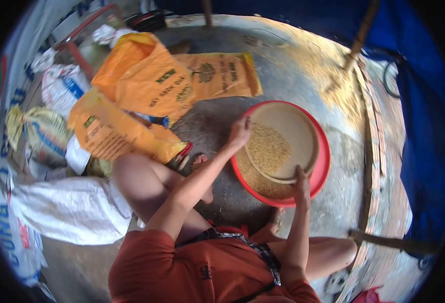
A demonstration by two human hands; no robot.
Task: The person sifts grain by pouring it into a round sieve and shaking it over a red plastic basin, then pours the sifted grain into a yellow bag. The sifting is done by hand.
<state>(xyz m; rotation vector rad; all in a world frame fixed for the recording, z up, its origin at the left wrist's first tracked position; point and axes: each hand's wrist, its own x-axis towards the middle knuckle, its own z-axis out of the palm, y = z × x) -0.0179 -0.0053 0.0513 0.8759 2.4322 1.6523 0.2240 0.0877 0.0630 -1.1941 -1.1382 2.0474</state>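
A round sieve (295, 126) with a pale rim is held over a red basin (325, 151). Unhusked grain (268, 146) lies heaped on the left part of the sieve's mesh. More grain (270, 189) shows inside the basin, below the sieve's near edge. My left hand (240, 132) grips the sieve's left rim, its fingers partly hidden. On the near right side, my right hand (301, 186) is closed around the rim with the thumb on top. The sieve covers most of the basin's inside.
Orange printed sacks (156, 81) lie on the floor ahead to the left. White sacks (73, 209) are piled along the left side. Loose grain or husk (343, 96) is scattered at the far right, near a wooden post (361, 38) and a blue tarp (432, 126).
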